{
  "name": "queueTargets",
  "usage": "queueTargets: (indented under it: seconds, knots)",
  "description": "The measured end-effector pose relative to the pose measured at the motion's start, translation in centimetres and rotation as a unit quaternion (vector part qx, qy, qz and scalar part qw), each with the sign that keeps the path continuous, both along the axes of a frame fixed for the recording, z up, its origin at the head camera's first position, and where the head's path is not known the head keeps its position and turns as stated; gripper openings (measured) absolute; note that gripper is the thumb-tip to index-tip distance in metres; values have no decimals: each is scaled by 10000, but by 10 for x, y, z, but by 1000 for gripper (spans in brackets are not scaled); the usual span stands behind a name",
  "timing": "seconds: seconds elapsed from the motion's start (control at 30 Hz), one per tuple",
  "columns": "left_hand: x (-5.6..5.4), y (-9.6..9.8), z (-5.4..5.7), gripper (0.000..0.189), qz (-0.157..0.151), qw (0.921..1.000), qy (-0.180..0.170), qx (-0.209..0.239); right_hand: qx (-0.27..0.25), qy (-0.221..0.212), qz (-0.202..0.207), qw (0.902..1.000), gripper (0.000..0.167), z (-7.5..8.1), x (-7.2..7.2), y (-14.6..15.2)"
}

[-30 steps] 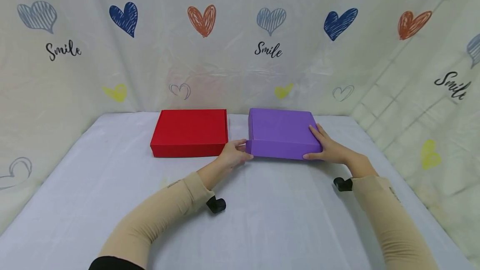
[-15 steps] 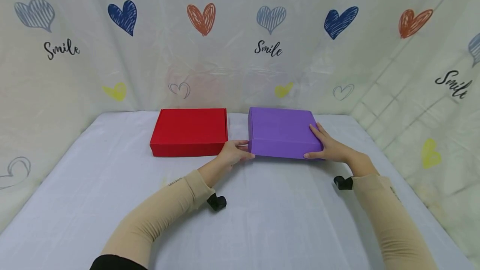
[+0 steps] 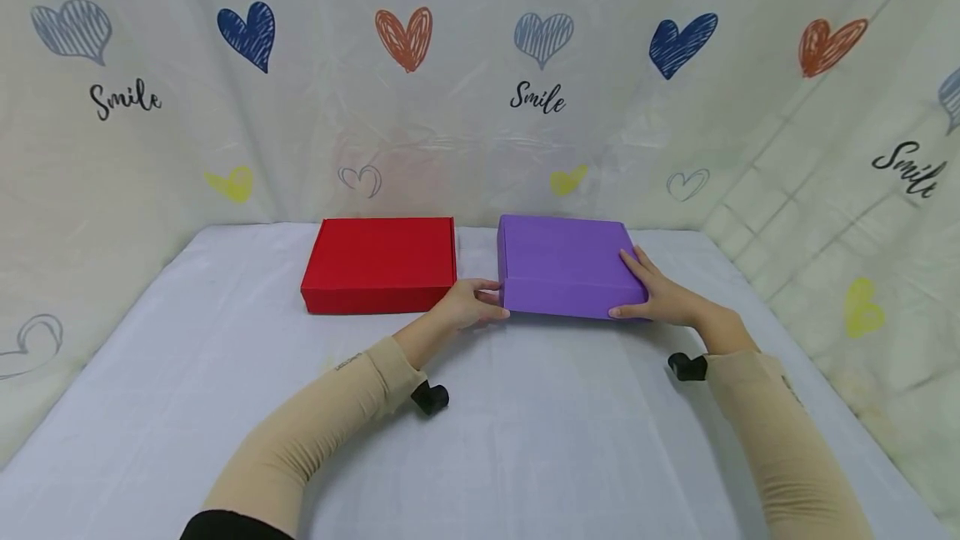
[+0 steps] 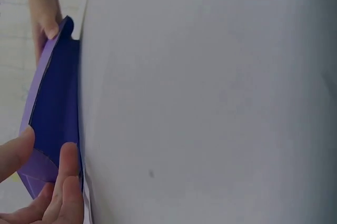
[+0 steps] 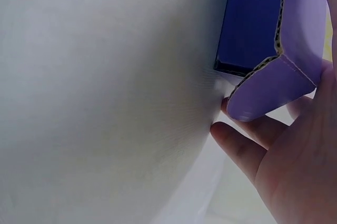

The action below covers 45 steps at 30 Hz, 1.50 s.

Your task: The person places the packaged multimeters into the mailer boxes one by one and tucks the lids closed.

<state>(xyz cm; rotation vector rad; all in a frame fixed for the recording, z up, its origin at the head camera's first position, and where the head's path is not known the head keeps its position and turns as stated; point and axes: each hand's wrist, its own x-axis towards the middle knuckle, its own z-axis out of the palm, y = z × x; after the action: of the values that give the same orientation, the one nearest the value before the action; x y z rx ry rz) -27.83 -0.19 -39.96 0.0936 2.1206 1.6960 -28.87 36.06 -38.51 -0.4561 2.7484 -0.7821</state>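
Note:
A purple cardboard box (image 3: 566, 252) lies flat at the back of the table, a little right of the middle. My left hand (image 3: 472, 305) holds its front left corner, the thumb on the lid's front flap (image 4: 35, 95) and the fingers by the side. At the front right corner my right hand (image 3: 667, 298) grips the box, thumb in front and fingers spread along the side. Both wrist views show the front flap standing out from the shaded front wall (image 4: 57, 92). In the right wrist view a rounded side tab (image 5: 271, 90) sticks out. The box's inside is hidden.
A closed red box (image 3: 382, 252) lies to the left, a narrow gap away from the purple one, close to my left wrist. White cloth covers the table (image 3: 540, 440). Behind stands a pale curtain (image 3: 465, 107) printed with hearts.
Over the last second the lid's front flap has come slightly further over the front of the purple box. Both hands stay at its corners, the left shifting marginally right.

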Motion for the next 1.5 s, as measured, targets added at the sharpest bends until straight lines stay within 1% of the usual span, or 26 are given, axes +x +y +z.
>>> queueTargets:
  seconds: [0.1, 0.2, 0.5, 0.7, 0.83, 0.97, 1.13, 1.2, 1.3, 1.5]
  knots:
    - [-1, -3, 2, 58, -316, 9994, 48, -166, -34, -22, 11, 10000, 118, 0, 0, 1]
    - [-1, -5, 5, 58, -549, 9980, 83, -301, -58, -56, 21, 10000, 117, 0, 0, 1]
    - [-1, -10, 12, 61, -905, 9943, 100, -551, -91, -137, 52, 9999, 115, 0, -2, 4]
    - [-1, -10, 13, 57, -1070, 9914, 64, -744, -86, -204, 75, 9997, 115, 4, -1, 5]
    - [-2, -8, 12, 53, -1063, 9915, 8, -748, -105, -277, 78, 9995, 117, 7, 0, 5]
    - [-3, -7, 9, 54, -982, 9939, -22, -510, -174, -293, 74, 9994, 118, 8, 0, 3]
    - [-1, -7, 9, 59, -826, 9959, 9, -356, -160, -265, 53, 9995, 117, 7, 2, 2]
    - [-1, -9, 11, 63, -776, 9963, 70, -372, -157, -254, 55, 9995, 116, 7, 1, 2]
    - [-2, -10, 10, 69, -733, 9964, 137, -413, -176, -235, 75, 9995, 115, 7, 2, 3]
    - [-5, -8, 10, 78, -754, 9954, 368, -461, -461, -310, 36, 9985, 107, 9, 8, 11]
